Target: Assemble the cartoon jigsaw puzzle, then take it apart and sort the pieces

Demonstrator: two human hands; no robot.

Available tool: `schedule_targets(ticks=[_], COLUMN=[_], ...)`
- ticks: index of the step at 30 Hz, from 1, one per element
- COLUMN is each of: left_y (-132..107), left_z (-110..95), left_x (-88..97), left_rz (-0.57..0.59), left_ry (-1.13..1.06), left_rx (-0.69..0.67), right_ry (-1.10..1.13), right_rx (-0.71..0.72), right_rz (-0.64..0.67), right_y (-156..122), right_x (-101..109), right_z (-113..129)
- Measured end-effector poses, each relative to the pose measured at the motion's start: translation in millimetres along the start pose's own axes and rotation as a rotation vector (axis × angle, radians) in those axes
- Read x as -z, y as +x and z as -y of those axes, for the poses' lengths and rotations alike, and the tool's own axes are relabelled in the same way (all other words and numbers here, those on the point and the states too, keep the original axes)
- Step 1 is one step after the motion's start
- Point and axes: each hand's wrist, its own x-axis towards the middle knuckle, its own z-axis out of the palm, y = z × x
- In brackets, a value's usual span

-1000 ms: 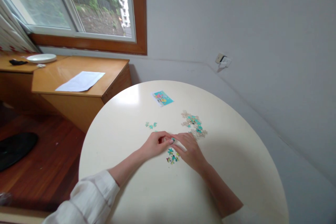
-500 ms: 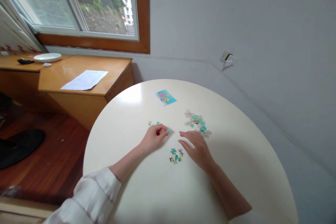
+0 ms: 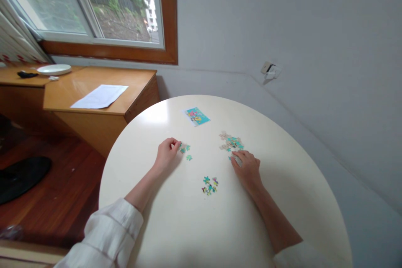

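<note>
My left hand [image 3: 167, 153] is closed, with thumb and index finger pinched at a teal puzzle piece at the edge of a small group of puzzle pieces [image 3: 187, 148]. A single pale green puzzle piece [image 3: 189, 157] lies just in front of that group. On the right, my right hand [image 3: 248, 169] rests at the near side of a larger pile of teal and grey puzzle pieces [image 3: 234, 142]. Its thumb and fingers curl around a puzzle piece [image 3: 238, 161], which is partly hidden.
Nearer me lies a cluster of multicoloured puzzle pieces [image 3: 210, 188]. A picture card [image 3: 197, 116] is at the back of the round white table [image 3: 188, 234]. Beyond the table's left edge stands a wooden desk [image 3: 135, 81] with a paper sheet [image 3: 99, 96] and a white plate [image 3: 54, 69].
My left hand has moved left to the small group, and a pale green piece now lies beside it. My right hand has moved right, from the middle to the larger pile.
</note>
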Motion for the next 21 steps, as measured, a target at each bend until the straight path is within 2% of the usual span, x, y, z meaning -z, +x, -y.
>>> schedule_targets(ticks=[8,15,21], left_y=[13,17,17], left_z=[12,20,19], left_x=[8.5,12.2,13.6], left_rz=[0.019,-0.017,0.015], left_ry=[0.322,0.417,0.459], left_rx=[0.128,0.165,0.155], right_ry=[-0.065,-0.083,-0.099], right_rx=[-0.015,0.013,0.053], right_rz=[0.029,0.008,-0.01], right_y=[1,0,0], right_x=[3,3,5], right_z=[-2,0,4])
